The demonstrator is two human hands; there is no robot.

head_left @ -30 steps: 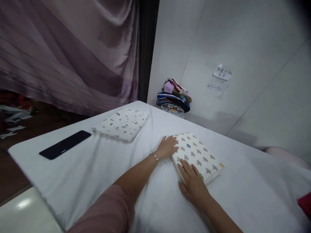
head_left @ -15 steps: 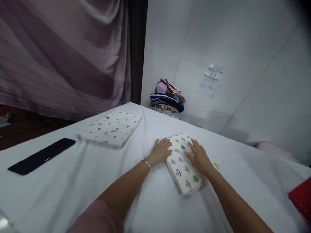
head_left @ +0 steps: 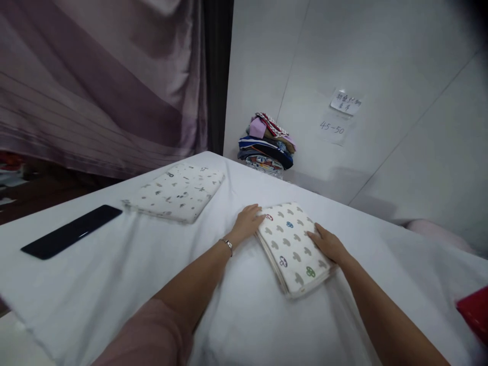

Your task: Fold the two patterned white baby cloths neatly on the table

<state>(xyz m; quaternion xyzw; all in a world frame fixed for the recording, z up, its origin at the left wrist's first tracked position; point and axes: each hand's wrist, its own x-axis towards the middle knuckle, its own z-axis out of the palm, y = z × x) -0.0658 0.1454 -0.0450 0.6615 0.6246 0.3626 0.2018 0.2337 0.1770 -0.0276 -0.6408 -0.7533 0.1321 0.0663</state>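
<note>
A folded white cloth (head_left: pixel 293 244) printed with grey mushroom shapes, a few coloured ones among them, lies on the white-covered table. At its far left corner rests my left hand (head_left: pixel 247 223), fingers stretched out with the tips on the cloth's edge. My right hand (head_left: pixel 328 244) lies along the right edge, fingers extended and touching the fabric; part of that edge is hidden under it. Layered folds show along the near and left sides. Farther left is a second folded white cloth (head_left: pixel 179 193) with small dark prints, away from both hands.
A flat black rectangular object (head_left: pixel 72 231) lies on the table (head_left: pixel 152 284) at left. Beyond the far edge stands a pile of folded fabrics (head_left: pixel 267 145) by the wall. Handwritten papers (head_left: pixel 339 114) hang there. A red item (head_left: pixel 475 310) is at right, a mauve curtain (head_left: pixel 114 91) behind.
My right hand has moved from the cloth's near-left edge across its top to the right edge. My left hand stays at the far left corner. The view has shifted slightly.
</note>
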